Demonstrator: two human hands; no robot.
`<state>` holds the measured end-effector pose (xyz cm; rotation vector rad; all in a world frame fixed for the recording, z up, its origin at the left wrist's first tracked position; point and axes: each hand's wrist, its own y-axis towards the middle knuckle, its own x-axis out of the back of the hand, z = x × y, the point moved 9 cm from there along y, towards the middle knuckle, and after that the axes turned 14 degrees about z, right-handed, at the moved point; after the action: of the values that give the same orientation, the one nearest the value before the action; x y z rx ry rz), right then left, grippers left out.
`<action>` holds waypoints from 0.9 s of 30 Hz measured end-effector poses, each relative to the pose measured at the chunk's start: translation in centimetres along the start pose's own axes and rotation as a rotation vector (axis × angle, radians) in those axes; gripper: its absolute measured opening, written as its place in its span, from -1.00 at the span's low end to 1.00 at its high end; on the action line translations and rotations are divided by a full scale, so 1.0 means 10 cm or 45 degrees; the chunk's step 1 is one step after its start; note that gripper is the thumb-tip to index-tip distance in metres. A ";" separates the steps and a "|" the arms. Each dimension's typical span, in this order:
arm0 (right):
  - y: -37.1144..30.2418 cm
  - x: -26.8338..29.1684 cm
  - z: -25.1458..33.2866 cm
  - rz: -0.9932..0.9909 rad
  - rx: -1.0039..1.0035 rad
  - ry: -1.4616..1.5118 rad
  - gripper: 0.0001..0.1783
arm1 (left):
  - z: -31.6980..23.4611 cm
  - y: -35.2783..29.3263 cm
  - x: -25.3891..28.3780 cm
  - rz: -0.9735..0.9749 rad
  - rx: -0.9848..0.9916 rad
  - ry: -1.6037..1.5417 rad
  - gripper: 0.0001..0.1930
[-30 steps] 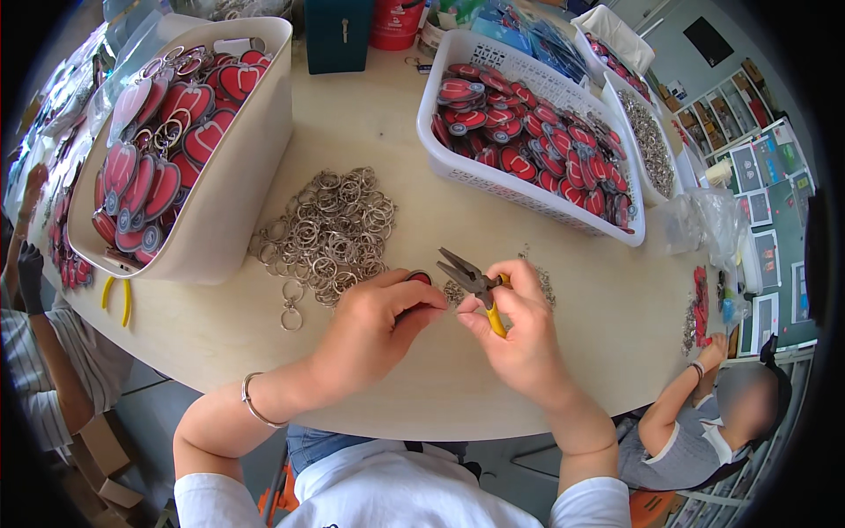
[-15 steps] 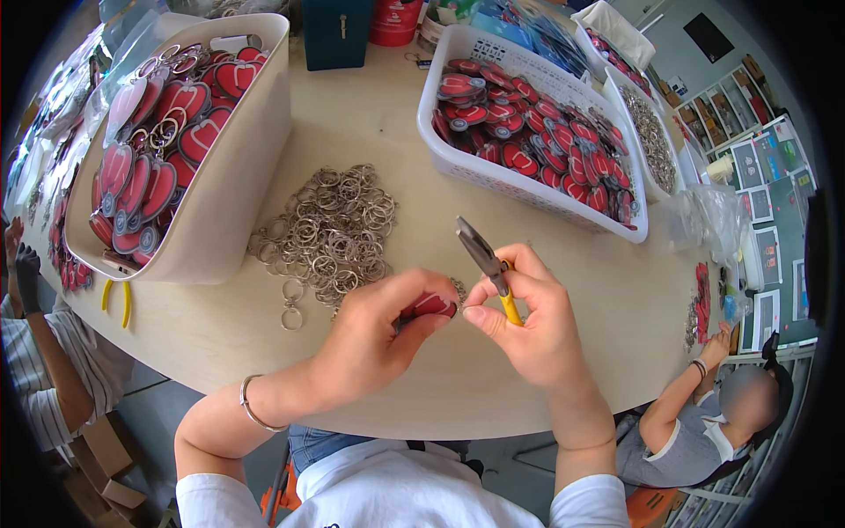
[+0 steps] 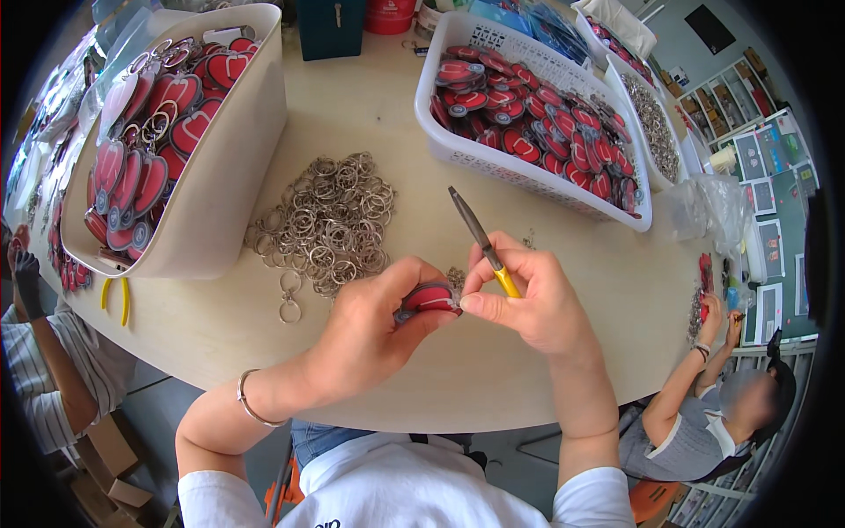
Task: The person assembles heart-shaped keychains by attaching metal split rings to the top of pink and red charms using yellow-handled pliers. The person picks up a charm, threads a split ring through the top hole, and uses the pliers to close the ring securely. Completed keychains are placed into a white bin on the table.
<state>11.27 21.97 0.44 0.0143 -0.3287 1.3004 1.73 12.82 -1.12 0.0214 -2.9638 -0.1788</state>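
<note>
Between the thumb and fingers of my left hand [image 3: 356, 321] is a red oval keychain tag [image 3: 429, 297] with a grey edge. My right hand [image 3: 537, 304] is closed around pliers [image 3: 475, 227] with yellow handles, their dark jaws pointing up and away. The thumb and forefinger of that hand pinch at the right end of the tag; whatever small part is between them is too small to make out. Just beyond the fingertips lies a little heap of small metal fittings [image 3: 456, 277]. A pile of silver key rings [image 3: 330, 220] sits on the table beyond my left hand.
On the left stands a tall cream bin [image 3: 242, 163] full of red tags with rings. A white basket [image 3: 519, 176] of red tags is at the far right, beside a tray of metal parts [image 3: 651, 128]. Other yellow-handled pliers [image 3: 126, 302] lie left. People sit at both sides.
My right hand has turned the pliers, so the jaws now show edge-on and more upright. More of the red tag shows, and my right fingertips have closed in on its end.
</note>
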 end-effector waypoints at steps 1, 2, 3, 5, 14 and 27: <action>0.00 0.00 0.00 0.018 -0.007 0.005 -0.84 | -0.02 0.00 0.00 0.004 -0.010 0.018 -0.77; 0.01 -0.01 -0.01 0.037 -0.013 0.010 -0.84 | -0.03 0.00 0.01 0.005 -0.020 0.038 -0.77; 0.02 -0.02 -0.04 0.060 -0.031 0.051 -0.83 | -0.05 0.00 0.01 0.007 -0.029 0.058 -0.78; 0.04 -0.05 -0.10 0.105 -0.065 0.132 -0.83 | -0.08 -0.01 0.02 -0.018 -0.096 0.122 -0.79; -0.05 -0.05 0.31 -0.070 0.155 -0.375 -0.89 | -0.45 -0.09 0.01 -0.148 -0.502 0.737 -0.76; -0.34 -0.18 0.43 -0.528 0.476 -0.414 -0.90 | -0.59 -0.23 0.11 -0.354 -0.688 0.710 -0.67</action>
<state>13.07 18.55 4.70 0.5864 -0.3330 0.9272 1.68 9.85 4.52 0.3498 -2.2649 -0.8466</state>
